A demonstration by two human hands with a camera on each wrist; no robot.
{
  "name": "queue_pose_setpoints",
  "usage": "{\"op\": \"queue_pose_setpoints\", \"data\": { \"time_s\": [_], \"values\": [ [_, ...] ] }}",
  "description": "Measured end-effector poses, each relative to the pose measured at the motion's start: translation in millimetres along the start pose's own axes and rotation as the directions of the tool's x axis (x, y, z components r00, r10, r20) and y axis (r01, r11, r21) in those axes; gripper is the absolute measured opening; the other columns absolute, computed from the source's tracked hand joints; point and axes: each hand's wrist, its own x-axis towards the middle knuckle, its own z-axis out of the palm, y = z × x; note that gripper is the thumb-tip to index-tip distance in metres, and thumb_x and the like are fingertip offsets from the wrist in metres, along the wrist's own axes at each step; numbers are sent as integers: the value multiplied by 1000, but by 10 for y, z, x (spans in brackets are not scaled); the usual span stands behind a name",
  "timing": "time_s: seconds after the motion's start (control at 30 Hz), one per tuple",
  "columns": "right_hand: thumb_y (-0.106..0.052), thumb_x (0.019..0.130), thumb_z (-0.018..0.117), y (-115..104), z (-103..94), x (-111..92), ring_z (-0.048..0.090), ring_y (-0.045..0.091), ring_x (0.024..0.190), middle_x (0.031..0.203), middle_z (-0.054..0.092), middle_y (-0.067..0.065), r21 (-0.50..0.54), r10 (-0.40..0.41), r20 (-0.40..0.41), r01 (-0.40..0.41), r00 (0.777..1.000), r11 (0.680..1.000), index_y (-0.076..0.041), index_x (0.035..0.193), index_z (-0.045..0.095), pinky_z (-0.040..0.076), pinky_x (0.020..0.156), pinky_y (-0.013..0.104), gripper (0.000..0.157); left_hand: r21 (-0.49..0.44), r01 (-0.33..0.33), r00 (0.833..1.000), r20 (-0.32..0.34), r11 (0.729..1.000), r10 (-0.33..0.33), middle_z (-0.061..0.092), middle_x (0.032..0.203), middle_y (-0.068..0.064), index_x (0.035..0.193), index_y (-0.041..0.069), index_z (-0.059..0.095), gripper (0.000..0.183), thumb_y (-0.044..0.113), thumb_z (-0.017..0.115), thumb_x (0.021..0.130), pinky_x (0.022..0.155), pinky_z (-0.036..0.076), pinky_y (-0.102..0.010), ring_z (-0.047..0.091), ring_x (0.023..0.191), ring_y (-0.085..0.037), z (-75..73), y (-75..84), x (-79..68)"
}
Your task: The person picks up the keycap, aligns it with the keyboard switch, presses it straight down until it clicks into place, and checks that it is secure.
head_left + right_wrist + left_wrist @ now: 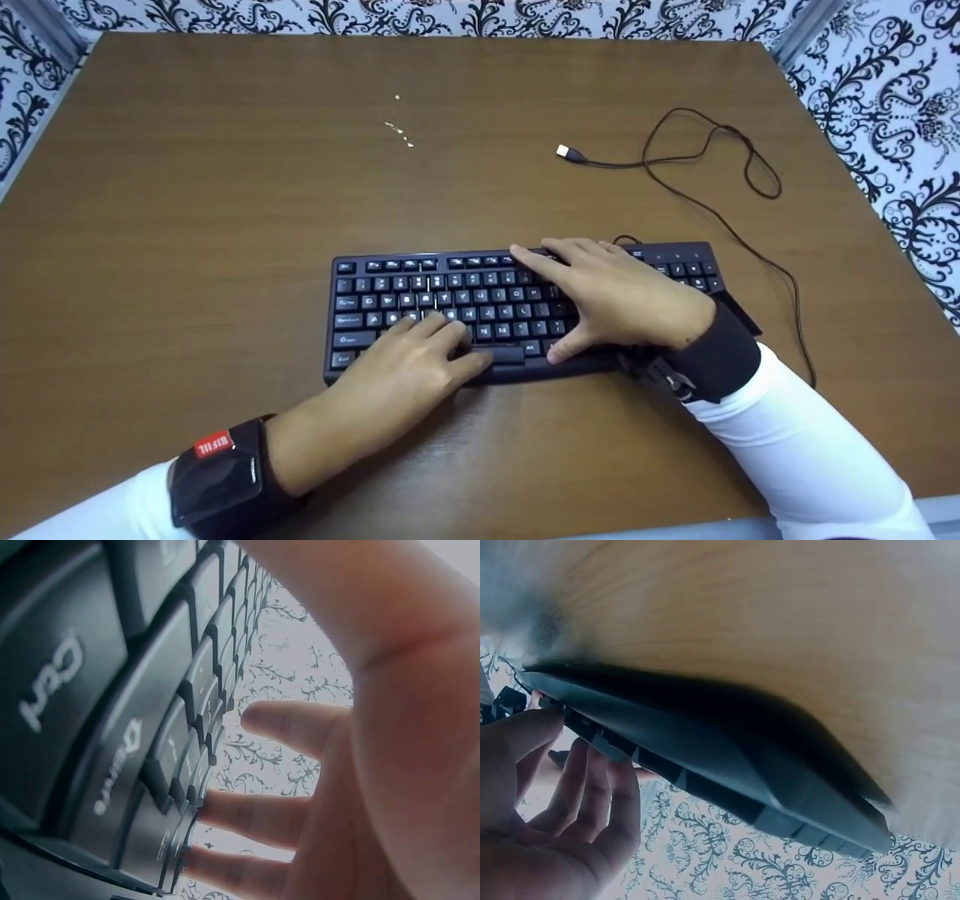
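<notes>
A black keyboard lies flat on the brown table. My left hand rests on its lower left part, with the fingertips on the lower letter rows and the thumb by the space bar. In the left wrist view, the loosely bent fingers of the left hand meet the keys from above along the keyboard's front edge. Spread across the right-centre keys is my right hand, its thumb near the bottom row and its fingers toward the top. The right wrist view has the right hand's straight fingers reaching to the keys.
A black cable loops over the table's right side, and its USB plug lies behind the keyboard. Small pale specks dot the back of the table. Patterned black-and-white wallpaper surrounds the far and right edges.
</notes>
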Motion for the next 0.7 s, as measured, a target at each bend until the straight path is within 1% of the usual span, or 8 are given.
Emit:
{"op": "queue_pose_setpoints", "data": {
  "time_s": [0.2, 0.37, 0.43, 0.6, 0.7],
  "values": [
    [-62, 65, 84, -15, 0, 3, 32, 41, 147, 160, 32, 20, 3, 2, 0, -3, 1000, 1000, -29, 162, 15, 27, 115, 68, 123, -45, 16, 1000, 11, 999, -16, 66, 99, -4, 118, 18, 71, 40, 2, 71, 81, 75, 58, -38, 61, 94, -21, -8, -17, -3],
    [-63, 66, 84, -10, -2, 0, 32, 42, 147, 160, 31, 21, -1, -1, 3, 1, 1000, 1000, -28, 162, 15, 27, 115, 68, 123, -65, 36, 999, -18, 997, -37, 67, 96, -4, 116, 18, 73, 37, 4, 72, 82, 72, 57, -36, 61, 88, -20, -15, -49, 4],
    [-62, 67, 83, -4, -6, -6, 31, 42, 147, 160, 31, 21, -3, -4, 7, 4, 1000, 1000, -28, 162, 14, 27, 115, 67, 123, -61, 26, 999, -19, 998, -27, 67, 95, -4, 115, 18, 74, 35, 5, 73, 83, 70, 57, -35, 60, 86, -20, -16, -63, 12],
    [-63, 66, 83, 2, -18, -2, 32, 42, 146, 160, 32, 21, -6, -9, 4, 9, 1000, 1000, -28, 162, 15, 28, 116, 66, 123, -47, -4, 1000, 18, 999, 5, 66, 96, -4, 116, 19, 75, 36, 7, 73, 82, 70, 57, -35, 60, 85, -20, -39, -86, 25],
    [-63, 66, 83, 3, -13, -5, 32, 42, 147, 161, 31, 21, -2, -4, 13, 4, 1000, 1000, -28, 162, 14, 27, 116, 66, 123, -43, -16, 999, 27, 999, 17, 67, 96, -4, 116, 19, 75, 35, 8, 72, 84, 69, 57, -35, 61, 84, -20, -50, -90, 34]
  ]
}}
